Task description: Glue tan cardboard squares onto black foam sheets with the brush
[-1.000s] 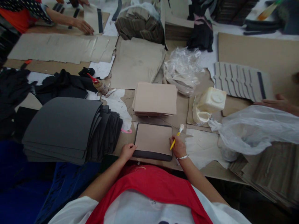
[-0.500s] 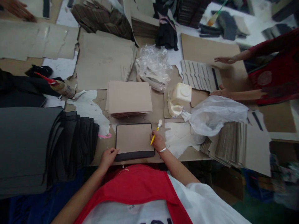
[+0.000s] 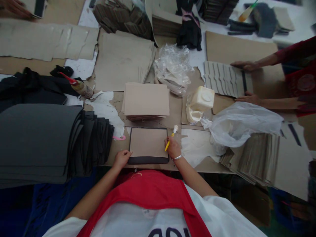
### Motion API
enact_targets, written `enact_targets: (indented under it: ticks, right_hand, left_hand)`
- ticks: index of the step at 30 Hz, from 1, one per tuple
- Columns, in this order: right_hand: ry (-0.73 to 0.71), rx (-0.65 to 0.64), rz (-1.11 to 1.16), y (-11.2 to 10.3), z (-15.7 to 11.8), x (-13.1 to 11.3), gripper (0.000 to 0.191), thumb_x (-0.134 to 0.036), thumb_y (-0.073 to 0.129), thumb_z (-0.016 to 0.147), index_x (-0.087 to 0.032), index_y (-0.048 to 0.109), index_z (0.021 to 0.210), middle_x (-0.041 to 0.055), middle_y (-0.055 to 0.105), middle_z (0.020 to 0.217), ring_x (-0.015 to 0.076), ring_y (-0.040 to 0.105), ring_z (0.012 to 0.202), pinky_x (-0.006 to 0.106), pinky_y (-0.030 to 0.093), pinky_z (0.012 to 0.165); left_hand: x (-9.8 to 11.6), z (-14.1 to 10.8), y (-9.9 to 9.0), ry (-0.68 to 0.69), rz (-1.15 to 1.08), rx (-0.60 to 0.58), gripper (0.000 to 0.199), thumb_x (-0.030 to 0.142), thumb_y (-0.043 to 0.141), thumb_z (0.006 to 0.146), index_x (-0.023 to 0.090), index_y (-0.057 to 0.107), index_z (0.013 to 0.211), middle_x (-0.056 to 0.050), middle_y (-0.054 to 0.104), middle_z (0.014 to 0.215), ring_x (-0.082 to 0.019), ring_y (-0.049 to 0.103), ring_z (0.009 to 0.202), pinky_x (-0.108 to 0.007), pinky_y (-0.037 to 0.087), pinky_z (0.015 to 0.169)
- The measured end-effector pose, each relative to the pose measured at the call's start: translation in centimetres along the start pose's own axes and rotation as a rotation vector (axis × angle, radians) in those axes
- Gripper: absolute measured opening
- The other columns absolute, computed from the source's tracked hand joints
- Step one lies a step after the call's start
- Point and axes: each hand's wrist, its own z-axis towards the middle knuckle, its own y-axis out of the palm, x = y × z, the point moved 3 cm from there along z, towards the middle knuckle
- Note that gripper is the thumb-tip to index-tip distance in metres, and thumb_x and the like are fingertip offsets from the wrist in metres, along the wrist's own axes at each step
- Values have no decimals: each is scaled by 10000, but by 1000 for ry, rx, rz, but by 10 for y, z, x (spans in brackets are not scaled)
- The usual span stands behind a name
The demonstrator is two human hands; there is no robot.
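In front of me lies a tan cardboard sheet on a slightly larger black sheet, whose dark border shows widest along the near side. My left hand is closed at the near left corner, thumb and fingertips gripping the edge of the sheets. Wrapped around a yellow brush is my right hand, resting at the right edge of the sheets. The brush's whitish tip points up and away from me. Just beyond stands a pile of tan cardboard sheets.
Black sheets are stacked at left, near a red-nozzled bottle. To the right are a cream plastic container, a clear plastic bag and a stack of grey-brown boards. A co-worker's hands touch overlapping strips.
The whole view has shifted, so the table's things appear farther right. My hands keep their places at the sheets. The co-worker's far hand has come down onto the strips.
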Motion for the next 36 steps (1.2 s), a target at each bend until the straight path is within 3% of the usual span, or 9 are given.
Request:
enact_targets:
  ticks: [6,20,26,30,33,36]
  right_hand:
    - [11,-36,-52,4,1,0,240,-361,439,857,-179,569,944,85,604,720,197,543,561,315,386,525]
    - [12,12,-59,1,-1,-9,268,-377,439,868,-152,575,918,49,557,665,127,439,527,265,297,513]
    - [13,-13,-2,6,-2,-6,256,-363,428,866,-154,560,930,62,571,695,152,490,589,275,351,555]
    - [-9,9,25,2,-2,-9,208,-343,448,847,-173,547,913,51,554,668,169,503,583,300,386,557]
    - [18,-15,13,-6,0,-12,223,-354,523,827,-171,538,952,78,573,710,196,543,636,328,415,594]
    - [95,-108,-131,-15,2,-18,295,-366,566,827,-154,520,1027,134,612,829,239,589,748,348,434,649]
  left_hand:
    - [-2,3,-3,-24,14,13,347,421,502,700,184,450,452,45,392,467,-105,395,525,-235,265,530]
    - [-1,0,-6,-17,23,-10,367,460,521,706,183,449,476,42,423,488,-103,393,516,-237,262,521]
    - [2,-2,-6,-13,113,-7,345,410,500,745,184,450,488,36,434,500,-106,416,533,-232,279,531]
    - [8,-8,-16,14,228,-33,335,392,510,767,188,482,502,-4,482,527,-150,486,596,-254,337,589]
    - [26,-9,-26,145,496,81,257,412,585,750,158,606,709,-119,626,793,-249,574,823,-319,414,726]
    - [64,-7,-13,448,690,126,358,259,554,793,137,578,1128,-196,548,1241,-313,480,1165,-420,380,946]
